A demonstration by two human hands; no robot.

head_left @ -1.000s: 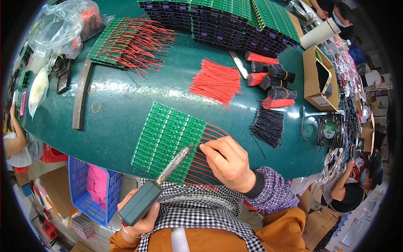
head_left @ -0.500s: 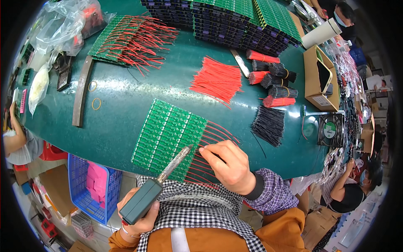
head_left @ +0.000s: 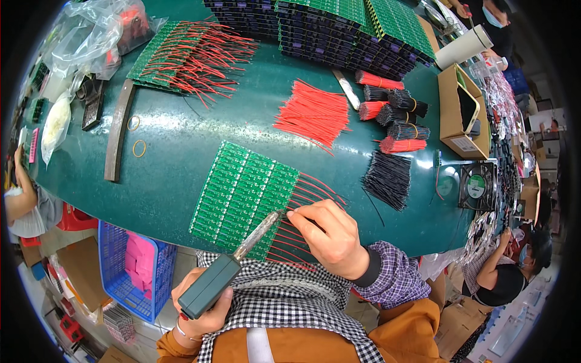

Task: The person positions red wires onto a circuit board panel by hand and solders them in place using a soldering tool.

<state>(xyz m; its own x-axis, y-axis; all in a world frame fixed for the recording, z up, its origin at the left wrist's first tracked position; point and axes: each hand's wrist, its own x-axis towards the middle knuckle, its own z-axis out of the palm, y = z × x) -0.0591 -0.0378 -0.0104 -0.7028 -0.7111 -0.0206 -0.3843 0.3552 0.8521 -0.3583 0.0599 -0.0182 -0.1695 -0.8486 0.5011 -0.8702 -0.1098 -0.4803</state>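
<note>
A green circuit board panel [head_left: 239, 190] made of several small boards lies on the table's near side, red wires [head_left: 318, 184] sticking out from its right edge. My left hand [head_left: 206, 322] is wrapped around the dark green handle of a soldering iron [head_left: 210, 287]. The iron's metal shaft slants up across the panel, and its tip meets the right edge. Close beside the tip, my right hand [head_left: 334, 237] pinches the end of a red wire at that edge. The wire is mostly hidden by my fingers.
Loose red wires [head_left: 315, 115] and black wires [head_left: 387, 180] lie beyond. Bundled wires [head_left: 402, 145], a cardboard box [head_left: 451, 115] and a fan [head_left: 478, 186] are right. Stacked boards [head_left: 345, 45] stand at the back. A metal bar [head_left: 118, 133] and wired panels [head_left: 163, 57] lie left.
The soldering iron has shifted slightly up and to the right with my left hand, its tip nearer my right fingertips. My right hand stays almost in place.
</note>
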